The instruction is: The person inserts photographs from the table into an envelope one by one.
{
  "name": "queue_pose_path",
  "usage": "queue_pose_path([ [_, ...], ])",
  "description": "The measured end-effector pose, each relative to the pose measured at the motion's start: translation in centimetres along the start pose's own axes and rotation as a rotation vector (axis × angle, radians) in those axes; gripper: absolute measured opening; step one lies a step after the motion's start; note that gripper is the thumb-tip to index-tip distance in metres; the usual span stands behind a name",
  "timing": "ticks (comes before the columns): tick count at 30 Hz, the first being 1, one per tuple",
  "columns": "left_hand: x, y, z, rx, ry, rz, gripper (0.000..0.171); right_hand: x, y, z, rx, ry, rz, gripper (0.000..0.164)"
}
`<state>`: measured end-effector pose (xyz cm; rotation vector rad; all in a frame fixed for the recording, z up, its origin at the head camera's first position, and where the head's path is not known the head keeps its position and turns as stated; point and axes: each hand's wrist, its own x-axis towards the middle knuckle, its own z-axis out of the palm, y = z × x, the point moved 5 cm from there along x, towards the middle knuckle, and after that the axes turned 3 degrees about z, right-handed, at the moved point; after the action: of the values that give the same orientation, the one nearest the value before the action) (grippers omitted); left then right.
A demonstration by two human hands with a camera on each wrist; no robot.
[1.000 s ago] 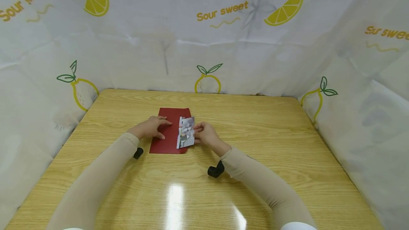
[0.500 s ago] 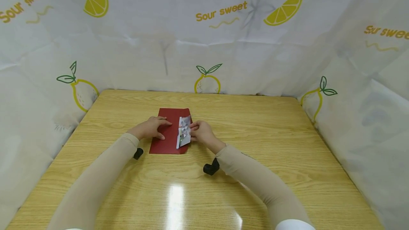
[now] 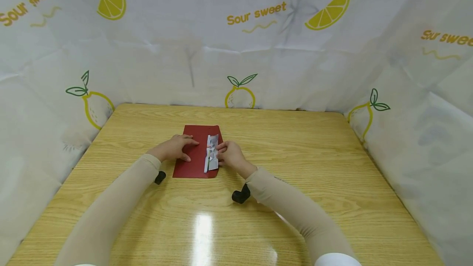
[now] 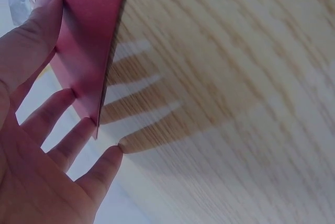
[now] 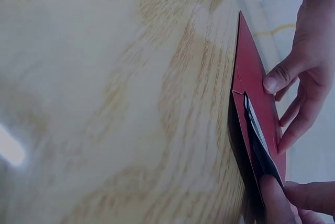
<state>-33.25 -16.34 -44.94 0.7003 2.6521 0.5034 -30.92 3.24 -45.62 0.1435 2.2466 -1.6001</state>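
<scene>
A red paper envelope [image 3: 194, 151] lies flat on the table, its tapered flap edge to the right. On its right part sits a printed photo [image 3: 213, 159] with a white strip along its left side. My left hand [image 3: 175, 147] rests on the envelope's left part, fingers spread; in the left wrist view the thumb [image 4: 39, 22] lies on the red paper. My right hand [image 3: 232, 157] pinches the photo's right edge. In the right wrist view the photo [image 5: 254, 119] tilts up from the red paper, its dark underside showing. Its lower end is hidden by the fingers.
The wood-grain table [image 3: 318, 155] has a rear edge against a white lemon-print curtain [image 3: 177, 60]. Black wrist-worn devices [image 3: 241, 195] hang under both sleeves, close to the tabletop. Light glares off the table's front part.
My right hand has moved left with the photo's right edge, so the visible part of the photo has narrowed. My left hand and the envelope have stayed in place.
</scene>
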Motion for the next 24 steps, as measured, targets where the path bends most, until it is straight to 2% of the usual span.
queue_pose_path([
  [24,-0.06,0.13,0.0,0.008,0.002,0.001,0.061,0.02,-0.24,0.61,-0.03,0.03,-0.009,0.018],
])
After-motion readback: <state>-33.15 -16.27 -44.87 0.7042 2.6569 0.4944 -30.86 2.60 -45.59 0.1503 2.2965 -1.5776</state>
